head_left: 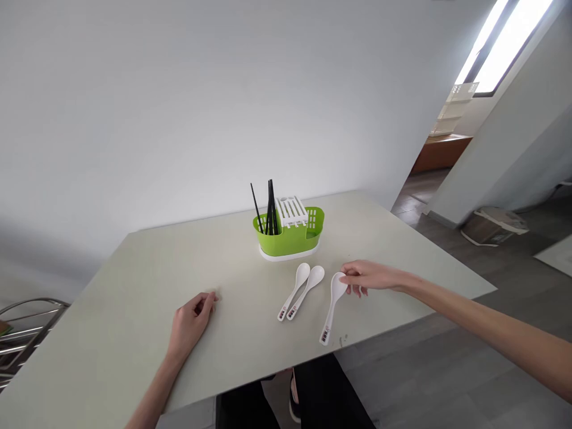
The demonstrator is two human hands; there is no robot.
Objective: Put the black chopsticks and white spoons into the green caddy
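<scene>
The right hand [360,275] pinches a white soup spoon [333,303] by its bowl, right of two matching spoons [315,276], handle slanting near and left; the left hand [191,319], well apart, lies loosely curled.

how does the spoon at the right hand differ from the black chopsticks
The spoon is white; the chopsticks are black. The spoon has a rounded bowl, while the chopsticks are plain, thin sticks. The right hand pinches the spoon by its bowl; the chopsticks stand in the green caddy, touched by neither hand. Both are long utensils.
</scene>
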